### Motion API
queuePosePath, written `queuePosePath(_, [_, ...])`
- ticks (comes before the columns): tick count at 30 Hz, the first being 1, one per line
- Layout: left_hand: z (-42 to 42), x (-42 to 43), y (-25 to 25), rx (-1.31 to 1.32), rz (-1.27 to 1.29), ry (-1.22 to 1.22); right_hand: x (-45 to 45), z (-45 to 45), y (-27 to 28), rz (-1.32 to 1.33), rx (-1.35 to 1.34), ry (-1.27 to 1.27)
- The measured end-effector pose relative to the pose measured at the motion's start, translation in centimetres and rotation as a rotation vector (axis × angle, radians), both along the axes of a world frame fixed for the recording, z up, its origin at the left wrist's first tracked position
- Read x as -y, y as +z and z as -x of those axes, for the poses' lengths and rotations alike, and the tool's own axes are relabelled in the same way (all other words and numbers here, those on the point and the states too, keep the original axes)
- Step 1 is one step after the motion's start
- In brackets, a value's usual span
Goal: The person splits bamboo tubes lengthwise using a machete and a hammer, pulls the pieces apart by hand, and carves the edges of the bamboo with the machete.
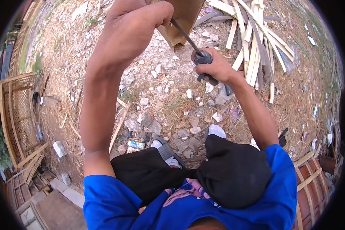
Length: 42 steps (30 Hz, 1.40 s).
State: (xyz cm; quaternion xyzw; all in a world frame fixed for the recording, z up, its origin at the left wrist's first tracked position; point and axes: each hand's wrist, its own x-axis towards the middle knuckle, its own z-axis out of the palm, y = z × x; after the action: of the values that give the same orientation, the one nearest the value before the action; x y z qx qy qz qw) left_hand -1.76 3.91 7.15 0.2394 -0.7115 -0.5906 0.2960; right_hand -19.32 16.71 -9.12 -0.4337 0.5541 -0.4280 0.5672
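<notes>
Rod (186, 36) runs between the hands, its dark handle (204, 58) wrapped firmly by the right hand (214, 67). Left hand (143, 21) is curled at the rod's far end; cannot tell how tightly. Possible fault: right grip slips on the bulky handle, driving the rod into the left hand. Appearance: rod thin, straight, dark; handle black, uneven below the right hand.

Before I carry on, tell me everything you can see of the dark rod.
The dark rod is thin, nearly straight and metal-looking. It slants from the right hand, which grips its thicker black handle, up the picture to the left hand, where its far end is hidden. The handle looks wrapped, perhaps taped. Whether the left hand grips the rod is unclear.
</notes>
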Motion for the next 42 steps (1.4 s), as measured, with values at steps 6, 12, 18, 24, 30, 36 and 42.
queuePosePath(6, [1.4, 0.5, 0.0, -0.108, 0.135, -0.470, -1.6, -3.6, -1.0, -0.008, 0.124, -0.179])
queuePosePath(12, [1.6, -1.3, 0.6, -0.078, -0.144, -0.445, -2.2, -4.4, -0.7, -0.019, 0.103, -0.257])
queuePosePath(18, [1.2, -1.5, 5.2, -0.326, 0.181, -0.247, -2.5, -5.5, 5.4, 0.072, 0.111, -0.380])
queuePosePath(24, [-3.5, -4.1, 9.4, -0.583, 0.528, -0.004, -3.5, -3.3, 16.2, 0.239, 0.068, -0.382])
queuePosePath(30, [-8.1, -0.7, 9.5, -0.543, 0.612, 0.101, -3.2, -2.3, 6.3, -0.094, 0.147, -0.313])
queuePosePath(36, [-8.1, 0.7, 10.2, -0.580, 0.632, 0.035, -1.0, -7.8, 2.0, -0.159, -0.128, -0.191])
queuePosePath(42, [-4.8, 0.5, 6.1, -0.220, 0.368, 0.054, 0.9, -5.9, 2.7, -0.125, 0.017, -0.254])
